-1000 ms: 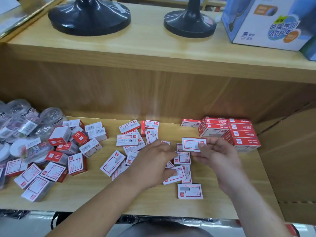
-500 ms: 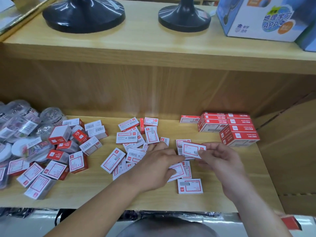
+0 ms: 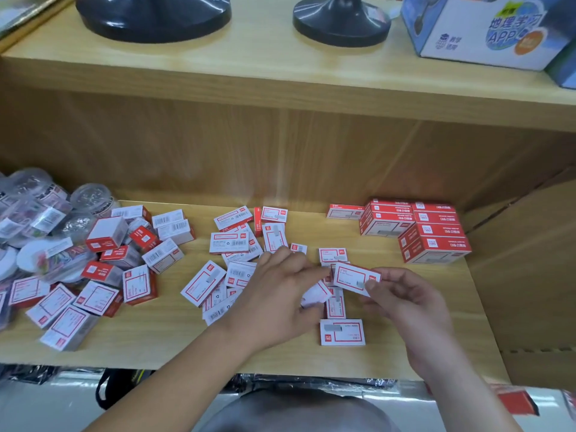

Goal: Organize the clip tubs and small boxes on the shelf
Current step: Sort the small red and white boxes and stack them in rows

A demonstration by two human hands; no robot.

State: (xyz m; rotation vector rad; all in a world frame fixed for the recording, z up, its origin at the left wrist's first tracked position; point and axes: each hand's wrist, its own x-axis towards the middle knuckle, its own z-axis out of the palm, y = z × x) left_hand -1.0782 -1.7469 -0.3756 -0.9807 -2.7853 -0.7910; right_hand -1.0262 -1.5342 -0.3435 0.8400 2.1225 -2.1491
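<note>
Right hand (image 3: 405, 302) pinching a small box (image 3: 355, 278) by its right end, just above the shelf (image 3: 420, 353), left hand (image 3: 277, 294) beside it, fingers curled over loose boxes (image 3: 230, 244), grip too blurred to tell, stacked boxes (image 3: 417, 229) far right, clip tubs (image 3: 46, 213) far left

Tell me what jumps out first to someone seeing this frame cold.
Both hands meet at centre: the right hand pinches a small white-and-red box while the left hand lies over the scattered boxes. Behind them to the right stands a neat stack of red boxes; at far left, a heap of clear clip tubs.
</note>
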